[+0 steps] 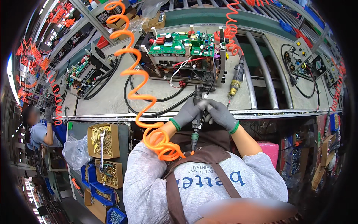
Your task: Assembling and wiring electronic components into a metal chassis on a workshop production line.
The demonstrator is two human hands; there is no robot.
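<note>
My left hand [185, 114], in a grey glove with a green cuff, is closed around a black angle-head air tool [197, 96]. Its head points away from me, and a green-ringed hose fitting [194, 139] hangs at its lower end. My right hand [220, 115], gloved alike, is closed against the left thumb; whatever lies between its fingers is hidden. Just beyond both hands stands an open electrical unit [184, 69] topped by a green circuit board [175, 44]. Loose white and red wires hang at its front, and a black cable [158, 100] loops on the bench.
An orange coiled air hose [136, 71] crosses on the left. A yellow-black air screwdriver [237, 79] hangs on the right by metal rollers [265, 71]. Another open unit [84, 74] sits left. Below are boxes of brass screws [108, 143], a wrench [101, 151] and blue bins [102, 194].
</note>
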